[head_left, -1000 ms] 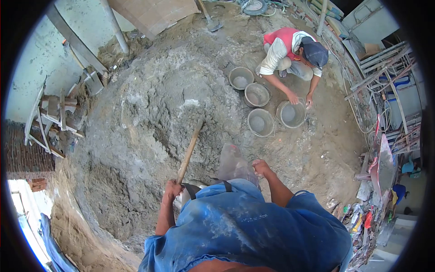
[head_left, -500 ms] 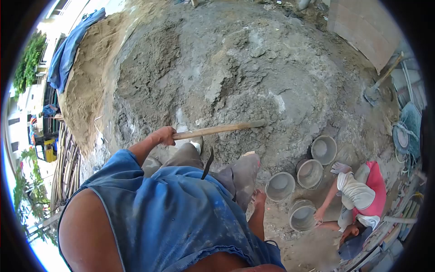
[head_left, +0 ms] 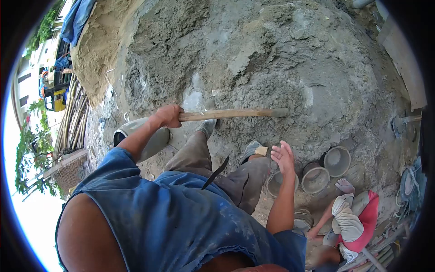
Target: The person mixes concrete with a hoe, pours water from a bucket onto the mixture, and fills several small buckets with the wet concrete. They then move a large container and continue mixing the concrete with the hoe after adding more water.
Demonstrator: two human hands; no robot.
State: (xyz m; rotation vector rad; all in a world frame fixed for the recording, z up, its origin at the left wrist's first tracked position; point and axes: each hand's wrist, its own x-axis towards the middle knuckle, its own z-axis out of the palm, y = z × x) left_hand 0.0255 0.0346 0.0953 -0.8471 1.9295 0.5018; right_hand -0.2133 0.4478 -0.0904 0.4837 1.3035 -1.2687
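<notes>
My left hand is closed around the near end of a long wooden tool handle. The handle lies roughly level over the wet grey mortar. Its far end is coated in grey, and whatever head it carries is hidden in the mix. My right hand is raised in front of my right knee, empty, with the fingers apart. Just beyond it sits a bucket, partly covered by my forearm. Two more buckets, one nearer and one farther, stand to the right.
A co-worker bends at the lower right, hands at another bucket. A grey rounded container lies left of my leg. Sand, bamboo poles and a shovel are farther out.
My right hand has risen from beside my knee and the buckets to in front of the knee. My left hand keeps hold of the handle. The view has shifted, showing the rounded container more.
</notes>
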